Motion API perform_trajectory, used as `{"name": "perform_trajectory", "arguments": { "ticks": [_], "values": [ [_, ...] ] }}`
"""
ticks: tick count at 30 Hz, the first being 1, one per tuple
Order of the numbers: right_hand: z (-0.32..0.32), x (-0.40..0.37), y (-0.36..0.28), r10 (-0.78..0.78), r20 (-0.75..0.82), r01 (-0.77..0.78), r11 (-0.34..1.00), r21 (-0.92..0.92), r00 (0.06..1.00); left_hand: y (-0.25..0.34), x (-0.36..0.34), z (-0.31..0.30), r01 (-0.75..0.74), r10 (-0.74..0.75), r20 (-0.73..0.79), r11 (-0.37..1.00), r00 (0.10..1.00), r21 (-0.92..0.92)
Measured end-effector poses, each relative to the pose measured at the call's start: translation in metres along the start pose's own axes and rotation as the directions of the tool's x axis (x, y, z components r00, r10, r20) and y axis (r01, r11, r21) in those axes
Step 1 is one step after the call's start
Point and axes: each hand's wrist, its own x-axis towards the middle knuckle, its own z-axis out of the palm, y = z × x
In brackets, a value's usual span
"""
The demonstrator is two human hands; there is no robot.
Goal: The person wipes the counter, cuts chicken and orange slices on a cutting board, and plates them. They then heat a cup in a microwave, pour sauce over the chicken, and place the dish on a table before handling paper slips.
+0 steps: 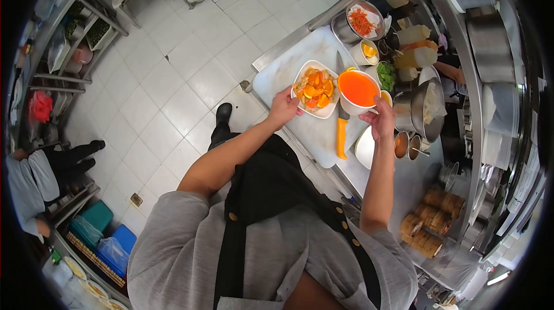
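Observation:
My left hand grips the near left edge of a white square bowl, thumb at the rim. Orange wedges and pale browned pieces fill it. My right hand is closed on the right side of a white tub of bright orange sauce. The tub is close beside the bowl, above a white cutting board. Partly hidden below the tub is a knife with a yellow handle. A white dish sits below my right hand.
Along the counter's right stand a metal pot with shredded carrot, a tub of green leaves, squeeze bottles and a large metal bowl. Bamboo steamers stand lower right. Another person is at the far left, by shelves.

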Motion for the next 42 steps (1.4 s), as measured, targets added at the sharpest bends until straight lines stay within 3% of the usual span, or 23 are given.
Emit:
{"name": "perform_trajectory", "arguments": {
  "ticks": [3,9,13,16,21,29,30,34,42],
  "values": [
    [-0.003,-0.008,0.002,-0.052,-0.052,0.051,0.998,-0.029,0.997,0.007,0.002,-0.007,0.003,-0.002,-0.032,1.0,1.0,0.017],
    [0.019,-0.032,-0.02,-0.116,0.027,0.118,0.991,-0.064,0.993,0.036,-0.012,-0.014,-0.022,0.024,-0.024,0.996,0.999,0.085],
    [0.025,-0.019,-0.023,-0.125,0.085,0.14,0.968,-0.207,0.989,0.039,-0.028,-0.018,-0.043,0.051,-0.03,0.973,0.998,0.227],
    [0.028,-0.01,-0.021,-0.102,0.122,0.131,0.957,-0.261,0.987,0.035,-0.042,-0.02,-0.059,0.077,-0.072,0.971,0.994,0.233],
    [0.037,-0.006,-0.022,-0.044,0.236,0.088,0.98,-0.179,0.971,0.039,-0.067,-0.024,-0.063,0.082,-0.125,0.987,0.989,0.145],
    [0.076,-0.024,-0.034,-0.046,0.341,0.119,0.973,-0.197,0.939,0.043,-0.09,-0.062,-0.107,0.116,-0.164,0.992,0.98,0.063],
    [0.084,-0.03,-0.034,-0.046,0.356,0.111,0.98,-0.164,0.933,0.045,-0.095,-0.07,-0.092,0.086,-0.178,0.995,0.98,-0.025],
    [0.115,-0.041,-0.028,-0.03,0.435,0.174,0.94,-0.294,0.9,0.055,-0.115,-0.108,-0.118,0.063,-0.24,0.968,0.969,-0.221],
    [0.214,-0.089,0.0,0.013,0.505,0.239,0.87,-0.431,0.863,0.074,-0.17,-0.184,-0.143,0.025,-0.377,0.947,0.926,-0.288]
  ]
}}
